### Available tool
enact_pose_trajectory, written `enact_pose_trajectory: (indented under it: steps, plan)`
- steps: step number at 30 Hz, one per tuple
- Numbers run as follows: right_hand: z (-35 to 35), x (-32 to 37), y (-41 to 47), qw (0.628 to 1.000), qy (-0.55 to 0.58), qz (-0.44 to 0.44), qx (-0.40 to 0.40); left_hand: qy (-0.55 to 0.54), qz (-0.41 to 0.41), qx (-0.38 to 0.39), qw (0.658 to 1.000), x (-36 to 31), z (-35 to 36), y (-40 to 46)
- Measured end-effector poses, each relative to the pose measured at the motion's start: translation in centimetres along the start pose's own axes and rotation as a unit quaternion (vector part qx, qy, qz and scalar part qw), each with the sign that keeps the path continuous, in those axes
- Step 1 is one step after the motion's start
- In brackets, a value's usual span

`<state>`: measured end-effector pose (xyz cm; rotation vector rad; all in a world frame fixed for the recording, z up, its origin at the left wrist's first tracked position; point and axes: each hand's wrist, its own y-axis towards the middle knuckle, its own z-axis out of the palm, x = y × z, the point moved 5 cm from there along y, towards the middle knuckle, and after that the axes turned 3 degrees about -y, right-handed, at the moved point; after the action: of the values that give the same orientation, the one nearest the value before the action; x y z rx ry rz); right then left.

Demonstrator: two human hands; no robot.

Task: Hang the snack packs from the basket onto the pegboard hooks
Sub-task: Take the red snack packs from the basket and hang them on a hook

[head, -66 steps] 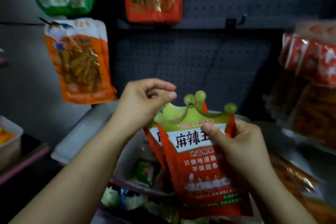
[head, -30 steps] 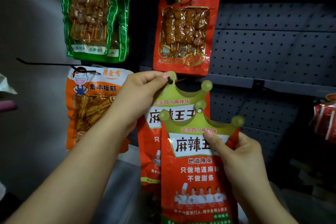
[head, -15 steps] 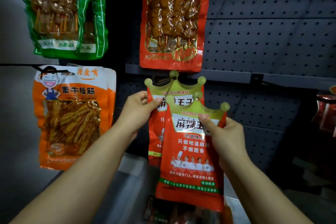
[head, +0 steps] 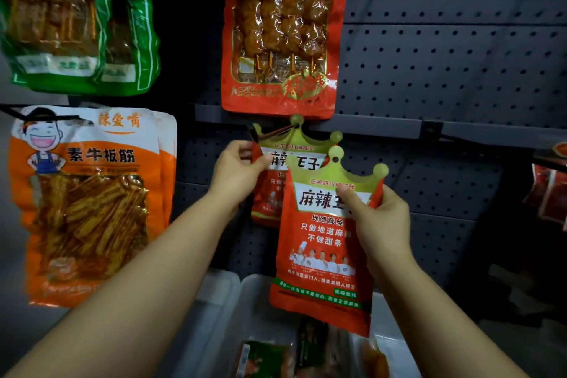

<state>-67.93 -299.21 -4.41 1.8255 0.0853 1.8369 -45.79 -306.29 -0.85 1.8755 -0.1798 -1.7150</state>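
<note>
Red crown pack, rear [head: 277, 159]: hangs on a hook [head: 277, 131] through the hole in its crown tip, just under the grey rail [head: 377, 127] of the pegboard [head: 454, 70].
left hand [head: 237, 170]: fingers curled, pinching the rear pack's left edge below the crown.
Red crown pack, front [head: 322, 248]: off the board, upright, overlapping the rear pack's lower right; its hang hole is free, below and right of the hook.
right hand [head: 380, 224]: grips the front pack's right edge, thumb across the white label, fingers behind.
basket [head: 254, 294]: pale plastic, bottom centre below both hands; more packs inside, blurred.
skewer pack [head: 283, 31]: red-orange, hangs above the rail, its bottom edge overlapping the rail and just above the rear pack's crown.
green packs [head: 79, 18]: top left corner of the board.
orange strip pack [head: 89, 202]: left side, hanging on a black hook, at least one more behind it.
red packs [head: 549, 193]: right edge, partly cut off, detail unclear.
</note>
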Motion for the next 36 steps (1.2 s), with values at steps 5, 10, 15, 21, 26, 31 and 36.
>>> enact_pose_trajectory:
  steps: [5,10,15,21,26,31,36]
  plan:
    - [0.5,3.3,-3.2,0.994,0.003,-0.084,0.075,-0.044,0.144,0.002,0.989,-4.1,-1.9,-4.9]
    - [1.5,5.0,-6.4,0.979,-0.013,-0.149,0.138,-0.066,0.210,0.098,0.970,-8.1,-3.4,-10.7]
    - [2.4,6.4,-8.8,0.967,-0.006,-0.185,0.176,-0.026,0.248,0.083,0.965,-10.3,-5.3,-12.8]
    - [2.2,8.3,-10.7,0.961,0.042,-0.181,0.206,-0.065,0.286,0.025,0.956,-12.4,-7.3,-14.4]
    - [2.1,9.7,-11.0,0.957,0.064,-0.186,0.212,-0.021,0.306,-0.005,0.952,-14.7,-7.4,-14.0]
    - [2.0,9.9,-10.6,0.959,0.088,-0.174,0.208,-0.013,0.266,0.027,0.963,-15.3,-6.5,-13.4]
    - [2.0,9.5,-10.0,0.961,0.090,-0.164,0.202,-0.065,0.190,0.069,0.977,-15.1,-6.1,-12.5]
